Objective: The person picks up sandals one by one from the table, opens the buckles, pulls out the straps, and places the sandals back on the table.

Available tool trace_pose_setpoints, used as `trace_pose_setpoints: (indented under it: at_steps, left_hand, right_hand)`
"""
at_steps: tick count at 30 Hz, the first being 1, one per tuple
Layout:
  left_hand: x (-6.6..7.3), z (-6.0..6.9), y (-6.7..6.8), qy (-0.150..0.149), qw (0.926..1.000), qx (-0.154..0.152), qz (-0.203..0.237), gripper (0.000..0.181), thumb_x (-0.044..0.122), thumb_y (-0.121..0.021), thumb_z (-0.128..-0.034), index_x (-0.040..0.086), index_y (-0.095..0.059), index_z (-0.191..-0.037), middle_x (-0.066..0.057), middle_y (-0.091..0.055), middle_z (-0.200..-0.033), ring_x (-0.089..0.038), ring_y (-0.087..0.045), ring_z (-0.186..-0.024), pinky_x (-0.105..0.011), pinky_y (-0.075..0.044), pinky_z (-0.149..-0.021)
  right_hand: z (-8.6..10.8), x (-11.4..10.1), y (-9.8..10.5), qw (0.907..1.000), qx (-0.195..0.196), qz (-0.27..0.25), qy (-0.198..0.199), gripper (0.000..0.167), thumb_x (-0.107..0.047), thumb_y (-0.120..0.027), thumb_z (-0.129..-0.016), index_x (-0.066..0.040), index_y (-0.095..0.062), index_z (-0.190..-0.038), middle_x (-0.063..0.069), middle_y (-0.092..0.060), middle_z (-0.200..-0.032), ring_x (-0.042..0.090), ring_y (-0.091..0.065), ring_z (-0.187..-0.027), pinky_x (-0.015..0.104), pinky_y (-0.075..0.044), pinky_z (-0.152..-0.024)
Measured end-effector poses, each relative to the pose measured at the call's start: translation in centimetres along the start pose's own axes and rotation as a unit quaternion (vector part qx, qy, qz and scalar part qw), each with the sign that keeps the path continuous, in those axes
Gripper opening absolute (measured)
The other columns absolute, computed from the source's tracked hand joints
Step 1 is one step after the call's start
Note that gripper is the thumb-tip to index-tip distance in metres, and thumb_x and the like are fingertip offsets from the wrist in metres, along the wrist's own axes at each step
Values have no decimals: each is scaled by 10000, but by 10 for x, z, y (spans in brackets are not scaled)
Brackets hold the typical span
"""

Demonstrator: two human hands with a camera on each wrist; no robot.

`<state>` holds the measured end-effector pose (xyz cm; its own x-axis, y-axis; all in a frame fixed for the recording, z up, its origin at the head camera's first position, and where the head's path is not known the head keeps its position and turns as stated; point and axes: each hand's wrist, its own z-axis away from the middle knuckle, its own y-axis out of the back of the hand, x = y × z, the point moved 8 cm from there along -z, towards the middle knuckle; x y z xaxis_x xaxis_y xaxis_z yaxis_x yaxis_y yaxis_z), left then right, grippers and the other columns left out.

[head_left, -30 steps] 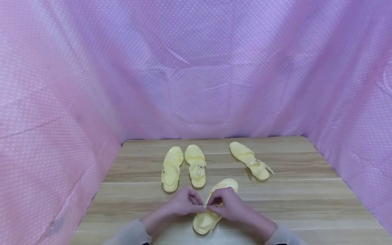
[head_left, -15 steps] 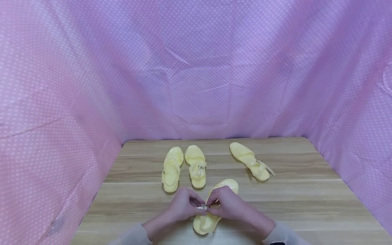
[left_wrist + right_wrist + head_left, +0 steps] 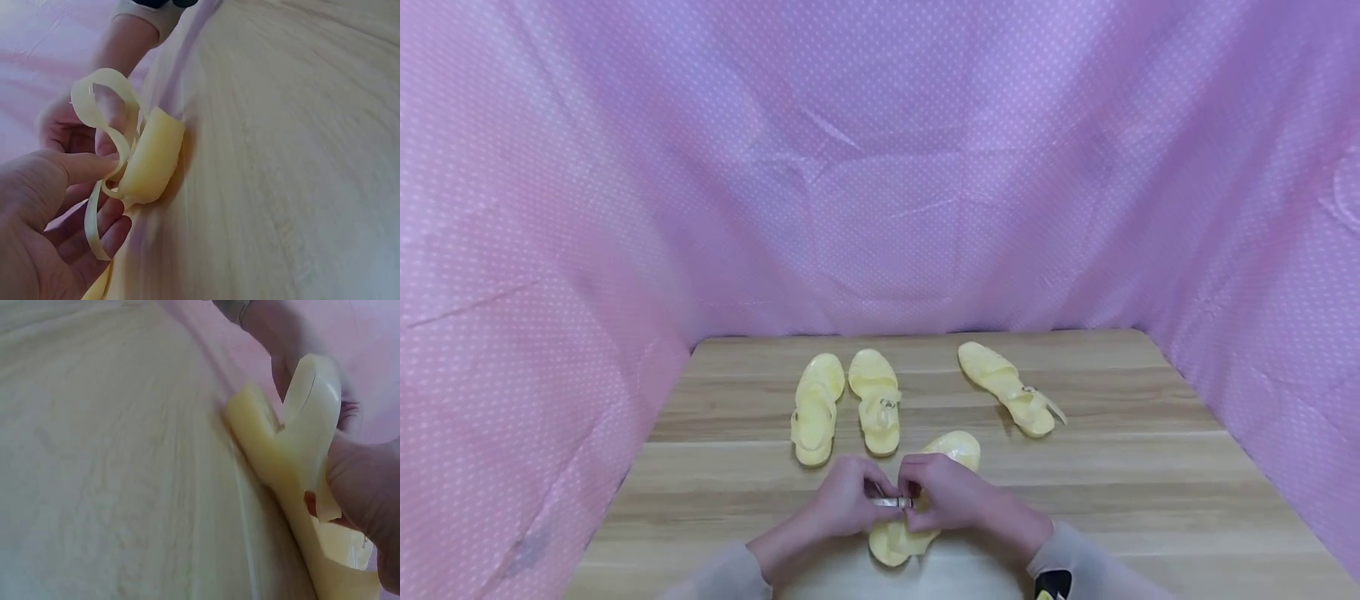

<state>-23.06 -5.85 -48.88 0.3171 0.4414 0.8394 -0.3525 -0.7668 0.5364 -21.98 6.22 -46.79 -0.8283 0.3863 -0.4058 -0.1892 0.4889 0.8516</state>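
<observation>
The ankle strap (image 3: 92,103) is pinched between thumb and fingers of the left hand (image 3: 850,497), and at its other side it is gripped by the fingers of the right hand (image 3: 951,497); a narrow strap tail (image 3: 92,228) is left hanging below the left hand's pinch. The pale yellow sandal (image 3: 904,542) to which the strap belongs is set directly below both hands, its long axis slanted from a heel near the person to a toe farther off and to the right. The strap is held across that axis, over the sandal, and is reached equally by both hands, so the relation is judged to turn on the gap between the two pinches. A buckle-like piece (image 3: 905,502) is seen there; whether the tail is threaded through it cannot be told. Beyond the sandal and to its left, two matching sandals, an outer one (image 3: 815,417) and an inner one (image 3: 876,408), are laid side by side; beyond it and to its right, a fourth sandal (image 3: 1006,387) is placed on the desk (image 3: 1112,483).
</observation>
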Motion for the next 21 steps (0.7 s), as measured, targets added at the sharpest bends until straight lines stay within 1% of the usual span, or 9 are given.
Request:
trace_pose_setpoints:
  at_steps: [2, 5, 8, 10, 13, 16, 18, 21]
  left_hand:
    - [0, 1, 1, 62, 10000, 19, -53, 177, 163, -981, -732, 141, -837, -831, 34, -791, -786, 38, -620, -676, -166, -544, -629]
    - [-1, 1, 3, 97, 9999, 25, -32, 171, 171, -972, -741, 133, -836, -838, 28, -791, -787, 36, -620, -675, -170, -545, -632]
    - [-2, 0, 2, 168, 9998, 6, 82, 165, 170, -966, -753, 111, -838, -839, -3, -798, -789, 30, -639, -659, -171, -559, -632]
    - [-4, -1, 2, 236, 9997, 9, 116, 169, 177, -969, -756, 106, -840, -838, -11, -801, -792, 30, -651, -657, -171, -569, -639]
    - [-6, 0, 2, 299, 9995, 20, 138, 182, 176, -981, -744, 105, -845, -843, -17, -806, -804, 34, -659, -659, -174, -579, -642]
    - [-6, 0, 2, 351, 9992, 32, 177, 193, 157, -986, -729, 99, -848, -851, -27, -807, -809, 31, -657, -661, -177, -578, -637]
    - [-6, 1, 2, 397, 9990, 16, 204, 197, 153, -986, -725, 100, -849, -857, -25, -807, -810, 27, -653, -659, -179, -576, -633]
    - [-7, 1, 2, 448, 9988, 7, 221, 193, 152, -983, -725, 107, -849, -857, -12, -800, -805, 17, -642, -658, -179, -566, -626]
  right_hand:
    - [-2, 1, 0, 10000, 14, 7, 73, 253, -86, -806, -692, -163, -637, -865, -97, -627, -808, -69, -525, -758, 7, -438, -686]
    - [-2, 4, 0, 9997, 17, -223, 77, 247, -71, -803, -719, -159, -635, -878, -84, -653, -814, -50, -572, -768, 32, -478, -706]
    - [2, 10, 1, 9969, -13, -776, -99, 206, -60, -822, -806, -135, -682, -937, -62, -722, -860, -32, -657, -817, 84, -556, -745]
    - [4, 14, 3, 9926, -39, -1192, -223, 162, -75, -834, -869, -114, -727, -985, -38, -769, -908, -14, -709, -862, 130, -600, -773]
    - [7, 17, 4, 9852, -10, -1685, -320, 127, -95, -848, -905, -82, -789, -1017, 7, -811, -963, 29, -756, -901, 188, -633, -782]
    - [6, 17, 5, 9827, 45, -1827, -299, 83, -82, -849, -901, -91, -815, -977, 12, -816, -942, 43, -763, -880, 200, -638, -775]
    - [5, 18, 5, 9840, 68, -1758, -278, 85, -51, -847, -883, -99, -807, -942, -6, -805, -905, 29, -749, -850, 192, -634, -761]
    - [4, 19, 2, 9867, -33, -1587, -346, 133, -29, -840, -841, -113, -764, -911, -36, -770, -872, 5, -719, -848, 181, -627, -746]
